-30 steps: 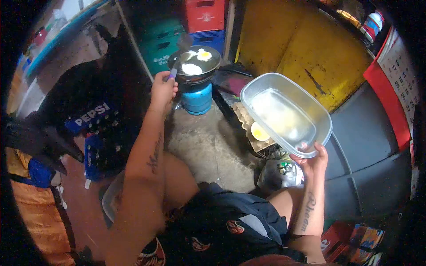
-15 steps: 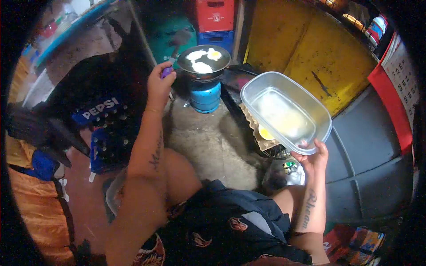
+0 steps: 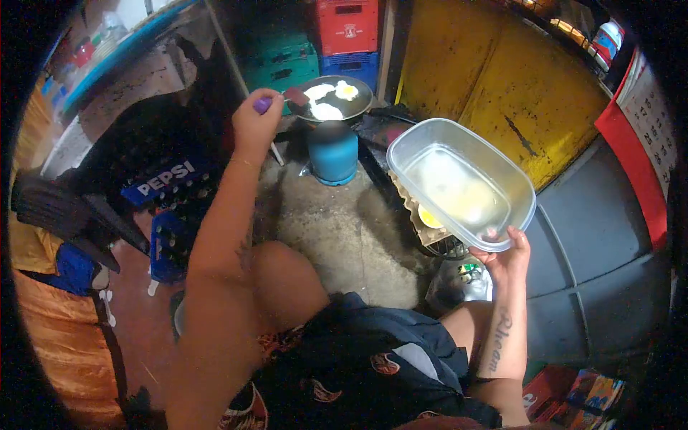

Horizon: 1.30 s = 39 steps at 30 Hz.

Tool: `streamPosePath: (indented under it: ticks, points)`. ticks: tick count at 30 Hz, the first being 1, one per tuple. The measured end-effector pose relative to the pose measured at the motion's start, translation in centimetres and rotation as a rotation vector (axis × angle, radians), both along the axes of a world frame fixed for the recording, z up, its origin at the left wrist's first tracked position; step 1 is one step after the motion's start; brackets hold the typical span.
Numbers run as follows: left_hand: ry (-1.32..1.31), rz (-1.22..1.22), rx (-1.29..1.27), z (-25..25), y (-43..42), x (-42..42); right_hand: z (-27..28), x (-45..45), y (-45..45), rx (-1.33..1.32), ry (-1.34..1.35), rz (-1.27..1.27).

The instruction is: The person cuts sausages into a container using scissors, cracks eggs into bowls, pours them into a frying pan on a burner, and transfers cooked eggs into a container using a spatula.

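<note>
My left hand (image 3: 255, 132) is closed around the purple handle of a spatula (image 3: 262, 105). The spatula's blade points right, over the left edge of a frying pan (image 3: 357, 107). In the pan lie white pieces of egg (image 3: 326, 112) and a fried egg (image 3: 347, 91) with a yellow yolk. The pan sits above a blue gas canister (image 3: 333, 156). My right hand (image 3: 506, 254) grips the lower corner of a clear plastic container (image 3: 494, 172), held tilted. Inside it is a pale, cloudy patch. The container partly covers an egg carton (image 3: 405, 192) with something yellow (image 3: 428, 217) on it.
Crates are stacked behind the pan: red (image 3: 348, 29), blue (image 3: 358, 66) and green (image 3: 283, 68). Blue Pepsi crates (image 3: 166, 244) with bottles stand at left. A yellow panel (image 3: 494, 72) rises at right. A plastic bag (image 3: 466, 283) rests by my right knee.
My left hand has turned and risen slightly. The spatula's blade has swung down from pointing upward to the pan's left edge. The container in my right hand has barely moved.
</note>
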State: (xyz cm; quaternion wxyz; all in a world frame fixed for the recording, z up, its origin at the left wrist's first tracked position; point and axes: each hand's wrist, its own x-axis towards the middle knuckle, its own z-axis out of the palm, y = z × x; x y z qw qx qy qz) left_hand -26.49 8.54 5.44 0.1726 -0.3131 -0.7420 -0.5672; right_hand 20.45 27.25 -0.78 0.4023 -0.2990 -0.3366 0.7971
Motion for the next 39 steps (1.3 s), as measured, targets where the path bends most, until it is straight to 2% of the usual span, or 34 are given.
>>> streamPosePath:
  ticks: [6, 12, 21, 24, 25, 29, 33, 36, 39]
  points:
    - [0.113, 0.056, -0.357, 2.8, 3.4, -1.6, -0.7, 0.5, 0.9, 0.018, 0.023, 0.061]
    - [0.119, 0.016, -0.409, 4.7, 6.6, -0.6, 0.5, 0.2, 0.0, 0.02, 0.029, 0.039]
    - [0.018, -0.016, -0.208, 4.6, 6.5, -0.6, -0.1, 1.2, 0.8, 0.056, 0.035, 0.05]
    - [-0.083, -0.052, -0.172, 4.6, 4.3, -0.3, 0.8, 0.8, -0.1, 0.03, -0.014, -0.011]
    - [-0.147, -0.065, -0.056, 3.7, 4.1, -1.2, 0.7, 0.8, 0.0, 0.018, -0.005, -0.011]
    - [-0.335, -0.004, 0.099, 2.5, 2.4, -3.1, -0.3, 1.4, 0.9, -0.025, 0.027, -0.008]
    - [-0.501, -0.123, 0.293, 0.3, 1.1, -7.0, 0.0, 1.1, 0.4, 0.024, -0.009, -0.031]
    - [-0.701, -0.111, 0.432, -1.1, 0.3, -8.1, -0.4, 1.3, 0.8, -0.016, 0.048, 0.004]
    - [-0.749, -0.255, 0.517, -3.4, -0.6, -10.3, -0.6, 1.2, 0.8, 0.008, 0.033, -0.004]
